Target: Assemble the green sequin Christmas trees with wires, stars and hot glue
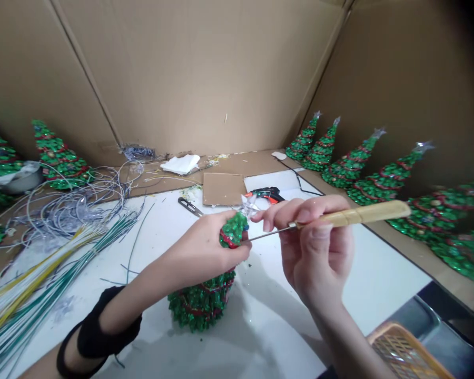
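A small green Christmas tree [201, 305] with red garland stands in front of me on the white table, a clear star [248, 204] at its tip. My left hand [205, 243] is closed around its upper part, hiding much of the middle. In my right hand [316, 247] is an awl [363, 215] with a pale wooden handle, pinched between thumb and fingers. Its thin metal shaft points left and reaches the tree just below the top, by my left thumb. Whether the point has gone in is hidden.
Finished-looking trees with stars [395, 173] line the right side; starless trees [59, 152] stand at left. Bundled green, white and yellow wires [63, 273] lie at left. Behind the tree are a glue gun [265, 193], thread snips [189, 206] and a cardboard piece [223, 189]. An orange basket [398, 337] sits lower right.
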Available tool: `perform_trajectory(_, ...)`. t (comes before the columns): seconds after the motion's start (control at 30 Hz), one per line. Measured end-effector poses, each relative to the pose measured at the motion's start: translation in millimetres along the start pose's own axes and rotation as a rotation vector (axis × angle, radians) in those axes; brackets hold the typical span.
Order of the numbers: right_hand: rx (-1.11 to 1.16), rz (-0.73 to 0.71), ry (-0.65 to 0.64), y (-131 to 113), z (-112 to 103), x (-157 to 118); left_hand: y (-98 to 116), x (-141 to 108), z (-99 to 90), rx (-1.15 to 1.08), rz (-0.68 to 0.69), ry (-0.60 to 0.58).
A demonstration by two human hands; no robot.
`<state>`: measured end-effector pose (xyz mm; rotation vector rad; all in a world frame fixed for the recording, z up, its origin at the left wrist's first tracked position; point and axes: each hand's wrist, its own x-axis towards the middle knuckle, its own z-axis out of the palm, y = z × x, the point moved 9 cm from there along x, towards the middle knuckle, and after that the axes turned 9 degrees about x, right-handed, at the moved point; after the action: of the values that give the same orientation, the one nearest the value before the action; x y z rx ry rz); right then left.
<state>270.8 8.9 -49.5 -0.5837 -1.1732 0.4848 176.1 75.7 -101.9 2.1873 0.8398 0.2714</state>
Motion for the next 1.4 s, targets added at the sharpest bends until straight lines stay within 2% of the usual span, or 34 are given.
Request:
perform_trajectory(0.2, -0.062, 0.018, 0.044, 3.1, -2.2, -2.3, 4.5, -2.7, -1.3, -0.058, -0.001, 0.049)
perform_trajectory(0.6, -0.079, -0.020, 0.068, 0.3, -0.6, -4.0, 1.8, -4.4, 0.0, -0.029, -0.027, 0.056)
perform_trajectory(0.83, -0.151, -0.126, 0.069, -23.3, -7.3, 3.8, 12.4, -8.8, 4.4, 0.078, 0.040, 0.080)
perform_trajectory(0.9, -0.152, -0.117, -0.003, -29.7, -3.9, 14.5, 13.0, -10.1, 5.3, 0.111, 0.042, 0.081)
perform_trajectory(0.97, -0.115, -0.063, -0.155, -29.2, 7.2, 27.2, 12.4, -10.5, 6.1, 0.129, 0.034, 0.069)
perform_trajectory(1.07, -0.087, 0.055, -0.401, -16.8, 28.0, 40.1, 9.4, -9.9, 5.9, 0.129, 0.007, 0.056)
perform_trajectory(1.13, -0.085, 0.152, -0.497, -2.7, 37.6, 43.8, 6.7, -9.3, 5.3, 0.098, -0.015, 0.050)
perform_trajectory(1.27, 0.013, 0.319, -0.547, 19.6, 49.4, 43.3, 3.8, -8.0, 4.8, 0.005, -0.023, 0.037)
perform_trajectory(1.4, 0.085, 0.357, -0.472, 22.7, 51.8, 44.4, 1.4, -7.1, 4.6, -0.043, -0.023, 0.028)
